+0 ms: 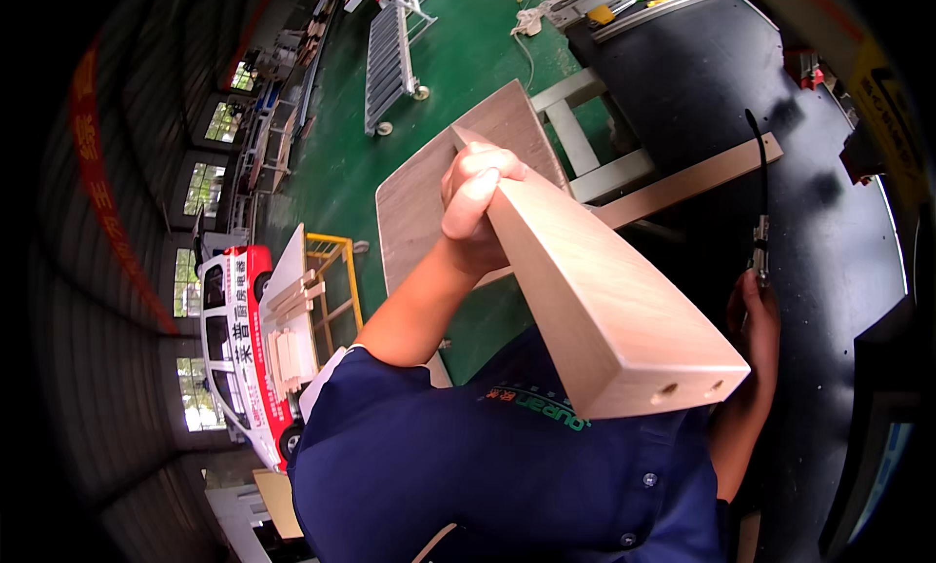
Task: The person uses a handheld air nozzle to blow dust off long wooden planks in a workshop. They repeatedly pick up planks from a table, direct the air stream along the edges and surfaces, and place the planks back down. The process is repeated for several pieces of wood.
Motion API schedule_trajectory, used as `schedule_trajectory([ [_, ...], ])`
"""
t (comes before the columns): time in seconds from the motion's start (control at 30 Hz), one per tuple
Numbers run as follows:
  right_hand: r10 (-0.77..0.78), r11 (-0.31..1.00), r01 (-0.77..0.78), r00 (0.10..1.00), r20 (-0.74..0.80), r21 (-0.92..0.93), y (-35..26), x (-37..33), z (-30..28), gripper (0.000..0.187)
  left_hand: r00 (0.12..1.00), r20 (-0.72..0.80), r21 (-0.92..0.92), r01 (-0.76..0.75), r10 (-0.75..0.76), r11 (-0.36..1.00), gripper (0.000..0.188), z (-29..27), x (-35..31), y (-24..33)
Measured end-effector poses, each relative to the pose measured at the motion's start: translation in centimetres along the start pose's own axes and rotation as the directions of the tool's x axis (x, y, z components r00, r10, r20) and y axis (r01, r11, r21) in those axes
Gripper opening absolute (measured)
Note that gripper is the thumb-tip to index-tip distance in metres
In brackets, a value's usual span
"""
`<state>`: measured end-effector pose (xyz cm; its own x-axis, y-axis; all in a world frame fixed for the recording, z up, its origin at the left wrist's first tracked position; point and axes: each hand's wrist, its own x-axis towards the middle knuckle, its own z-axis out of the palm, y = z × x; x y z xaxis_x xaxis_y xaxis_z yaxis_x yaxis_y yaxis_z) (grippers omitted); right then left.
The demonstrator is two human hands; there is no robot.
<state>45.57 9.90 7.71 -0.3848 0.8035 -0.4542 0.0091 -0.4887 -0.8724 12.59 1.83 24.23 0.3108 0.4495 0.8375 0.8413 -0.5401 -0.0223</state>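
Note:
Gripped near its far end by my left hand point(478, 193), a thick pale wooden beam point(609, 290) slants toward me across the middle. Its near end face has two round holes. Fingers and thumb of that hand are closed over the beam's edges. Beyond it stands a flat wooden panel point(419, 212) with rounded corners. At the right, beside the black worktable point(673, 66), my right hand point(756, 314) is closed at the lower end of a metal-bodied tool point(760, 246) with a thin, curved black tube. The beam does not touch this hand; part of the right forearm is hidden.
A narrow wooden plank point(682, 186) reaches from behind the beam onto the worktable. Pale frame legs point(575, 139) stand beside the panel. Farther off are a roller conveyor point(388, 61) on casters, a yellow-framed cart point(336, 241) with wood strips, and a red-and-white van point(229, 339).

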Motion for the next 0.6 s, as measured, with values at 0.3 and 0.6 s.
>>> schedule_trajectory([
  [0.3, 0.015, 0.999, -0.015, 1.0, 0.011, -0.037, -1.5, -0.6, -0.1, 0.036, 0.998, 0.037, -0.004, -0.05, 0.05, 0.999, 0.071, 1.1, 0.2, 0.2],
  [0.6, -0.103, 0.992, 0.104, 0.995, -0.015, 0.079, -2.7, -3.0, -1.1, 0.039, 0.985, 0.17, -0.043, 0.011, -0.003, 0.999, 0.091, 3.3, 0.9, -0.5],
])
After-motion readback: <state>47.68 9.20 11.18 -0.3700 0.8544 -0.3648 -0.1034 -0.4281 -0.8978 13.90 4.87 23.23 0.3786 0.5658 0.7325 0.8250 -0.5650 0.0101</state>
